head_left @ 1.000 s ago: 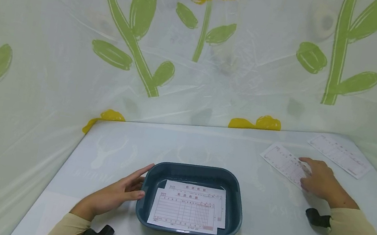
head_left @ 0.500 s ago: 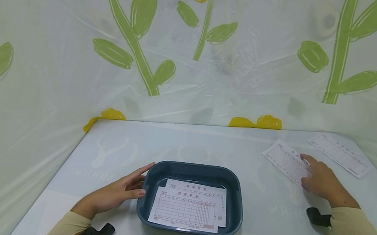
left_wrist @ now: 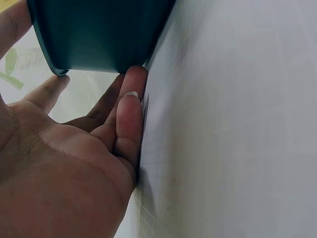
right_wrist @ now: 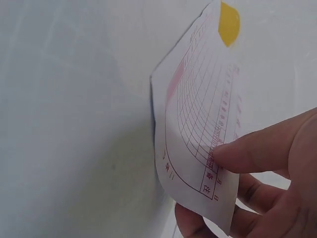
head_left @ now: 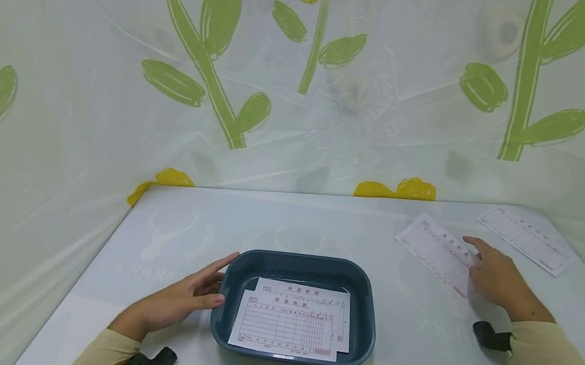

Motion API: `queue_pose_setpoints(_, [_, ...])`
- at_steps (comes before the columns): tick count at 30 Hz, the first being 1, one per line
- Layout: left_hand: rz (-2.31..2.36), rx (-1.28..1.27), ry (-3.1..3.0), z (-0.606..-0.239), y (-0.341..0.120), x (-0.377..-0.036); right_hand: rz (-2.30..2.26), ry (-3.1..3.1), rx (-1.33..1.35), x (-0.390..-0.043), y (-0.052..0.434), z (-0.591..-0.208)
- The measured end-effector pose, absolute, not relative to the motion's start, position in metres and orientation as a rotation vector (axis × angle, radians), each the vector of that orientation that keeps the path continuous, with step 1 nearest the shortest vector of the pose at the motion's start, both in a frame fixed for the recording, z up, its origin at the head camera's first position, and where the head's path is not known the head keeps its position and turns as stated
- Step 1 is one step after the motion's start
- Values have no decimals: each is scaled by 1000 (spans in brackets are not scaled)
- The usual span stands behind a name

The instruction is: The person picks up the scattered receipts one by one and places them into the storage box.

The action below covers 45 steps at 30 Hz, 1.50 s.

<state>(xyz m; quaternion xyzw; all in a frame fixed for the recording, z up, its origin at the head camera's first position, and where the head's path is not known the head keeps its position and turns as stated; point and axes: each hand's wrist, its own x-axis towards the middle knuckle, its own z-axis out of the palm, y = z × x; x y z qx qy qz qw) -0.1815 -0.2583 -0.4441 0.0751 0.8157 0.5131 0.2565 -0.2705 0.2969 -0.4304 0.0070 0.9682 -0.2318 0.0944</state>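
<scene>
A dark teal plastic tray (head_left: 371, 320) stands on the table, with two printed receipt slips (head_left: 282, 326) overlapping inside it. My left hand (head_left: 175, 300) rests against the tray's left end, fingers spread; in the left wrist view the fingertips touch the tray wall (left_wrist: 94, 34). Off to the right, my right hand (head_left: 499, 280) pinches the near end of another receipt slip (head_left: 435, 251). The right wrist view has the thumb on top of this bent receipt slip (right_wrist: 193, 124), fingers beneath, its end lifted.
One more receipt slip (head_left: 525, 239) lies flat at the table's back right corner. A white sheet printed with flowers (head_left: 302, 114) hangs behind the table (head_left: 206, 226). Black wrist mounts (head_left: 149, 363) stick out from both sleeves.
The slip under my right hand has come up at its near end and shifted slightly left, now pinched between thumb and fingers. The left hand and tray have stayed in place.
</scene>
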Motion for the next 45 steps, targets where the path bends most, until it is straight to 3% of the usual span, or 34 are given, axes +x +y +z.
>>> queue_pose_setpoints(45, [1386, 169, 2228, -444, -257, -181, -798, 2955, -108, -263, 267, -408])
